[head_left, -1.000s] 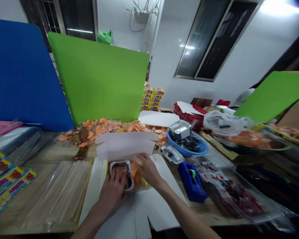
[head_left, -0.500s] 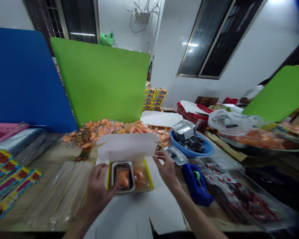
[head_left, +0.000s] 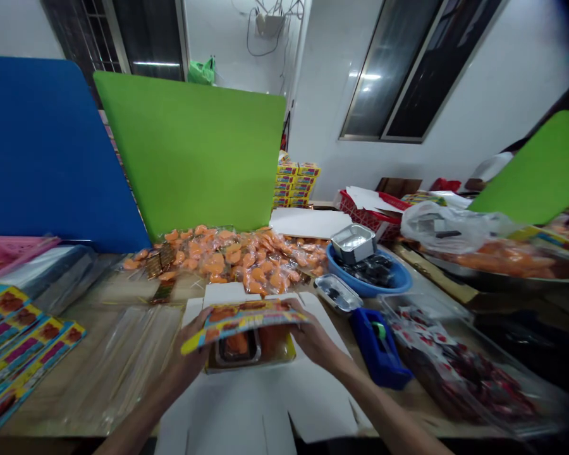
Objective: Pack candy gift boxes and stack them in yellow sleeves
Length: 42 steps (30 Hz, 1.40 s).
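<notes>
In front of me is a small cardboard box (head_left: 289, 355) with its printed yellow, red and blue lid (head_left: 246, 318) tilted forward, partly closed over the contents. Below the lid's front edge shows a foil tray (head_left: 239, 349) with a wrapped orange item in it. My left hand (head_left: 193, 341) grips the left side of the lid, its fingertips hidden behind. At the right side my right hand (head_left: 312, 335) has its fingers closed around the lid's corner. White flattened cardboard (head_left: 246, 404) lies beneath the box.
Wrapped orange pieces (head_left: 241, 253) are heaped behind the box. On the right are a blue basin (head_left: 403, 281) with a foil container, a blue tape dispenser (head_left: 382, 347) and a clear tray (head_left: 474, 379) of small packets. Clear plastic sleeves (head_left: 123, 360) and printed cards (head_left: 23, 354) lie left.
The box lid, upright with its white inside showing before, has come down toward me and now covers much of the contents. Both hands have closed on its sides.
</notes>
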Each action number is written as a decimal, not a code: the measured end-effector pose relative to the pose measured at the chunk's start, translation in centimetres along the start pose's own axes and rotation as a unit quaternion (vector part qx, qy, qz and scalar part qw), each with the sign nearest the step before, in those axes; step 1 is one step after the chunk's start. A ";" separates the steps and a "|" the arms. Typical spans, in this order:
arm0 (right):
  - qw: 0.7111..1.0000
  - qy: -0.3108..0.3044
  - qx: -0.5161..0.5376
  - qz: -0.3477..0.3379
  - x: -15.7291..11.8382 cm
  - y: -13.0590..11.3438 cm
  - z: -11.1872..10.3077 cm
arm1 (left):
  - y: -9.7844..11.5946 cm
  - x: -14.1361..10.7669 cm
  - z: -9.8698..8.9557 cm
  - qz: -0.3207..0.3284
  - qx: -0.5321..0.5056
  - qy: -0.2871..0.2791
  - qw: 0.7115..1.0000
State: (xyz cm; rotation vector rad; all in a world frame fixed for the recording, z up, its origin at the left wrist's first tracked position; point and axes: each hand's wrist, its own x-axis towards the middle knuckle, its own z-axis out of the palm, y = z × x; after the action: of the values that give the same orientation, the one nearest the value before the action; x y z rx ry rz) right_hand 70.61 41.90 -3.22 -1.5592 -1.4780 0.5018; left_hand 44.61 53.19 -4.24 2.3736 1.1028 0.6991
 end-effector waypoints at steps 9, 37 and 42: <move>0.984 -0.080 0.155 0.033 -2.7 -0.3 -0.9 | -1.3 -2.3 0.8 0.020 -0.135 -0.007 0.991; 0.971 -0.233 0.036 0.034 7.1 -4.0 -7.5 | 2.3 3.6 0.9 -0.181 -0.529 0.018 0.829; 0.962 -0.272 0.021 0.028 7.5 -3.7 -8.4 | 2.2 3.6 1.0 -0.194 -0.529 0.024 0.825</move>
State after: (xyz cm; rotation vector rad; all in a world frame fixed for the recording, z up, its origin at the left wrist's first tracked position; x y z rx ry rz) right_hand 76.72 45.78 6.20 -1.5007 -1.8129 1.0513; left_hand 48.48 54.57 -2.79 1.1481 0.8257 0.8959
